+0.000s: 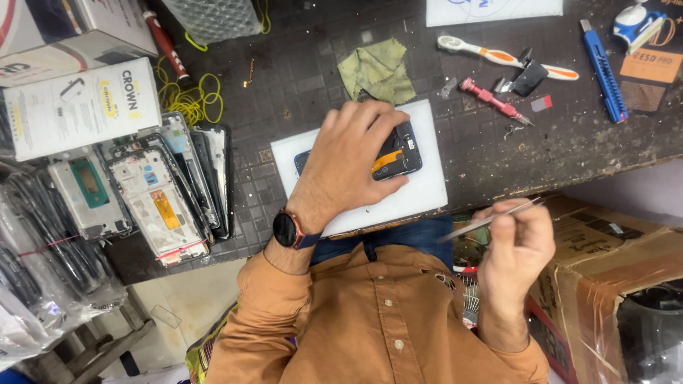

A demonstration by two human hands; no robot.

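Note:
My left hand (pixel 352 153), with a dark watch (pixel 287 229) on its wrist, lies over an opened black phone (pixel 398 158) and presses it down. Orange and black parts show inside the phone. It rests on a white mat (pixel 427 192) at the near edge of the dark workbench (pixel 299 78). Off the bench edge, my right hand (pixel 516 245) is closed around thin metal tweezers (pixel 484 222), whose tips point left toward the mat. The tweezers hover above my lap and touch nothing.
Several stripped phone frames (pixel 160 192) and white boxes (pixel 78 107) crowd the left, with yellow wire (pixel 192 99) behind. A green cloth (pixel 377 70), toothbrush (pixel 498 57), red screwdriver (pixel 494 99) and blue knife (pixel 603 71) lie further back. An open cardboard box (pixel 612 263) stands at right.

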